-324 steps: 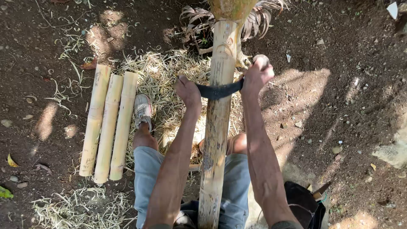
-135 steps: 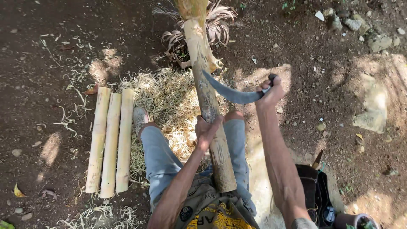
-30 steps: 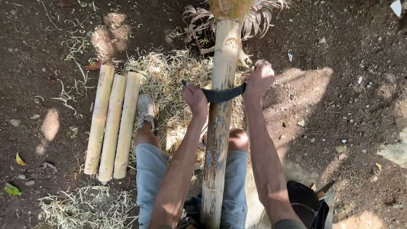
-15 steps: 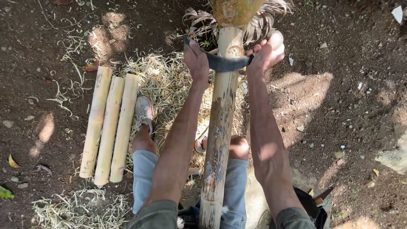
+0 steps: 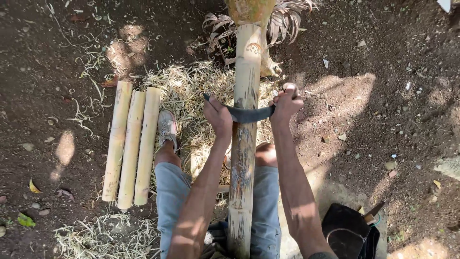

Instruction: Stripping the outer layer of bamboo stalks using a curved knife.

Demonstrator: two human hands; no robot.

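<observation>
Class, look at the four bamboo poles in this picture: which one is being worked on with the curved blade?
The long bamboo pole lying between the person's legs. Both hands, left hand and right hand, hold the curved blade across it; the three shorter poles lie untouched alongside.

Both hands, left hand [image 5: 218,116] and right hand [image 5: 286,100], now sit lower on the bamboo pole [image 5: 243,144] than half a second ago. The curved blade [image 5: 249,114] between them is drawn down from the pole's top end toward its middle.
</observation>
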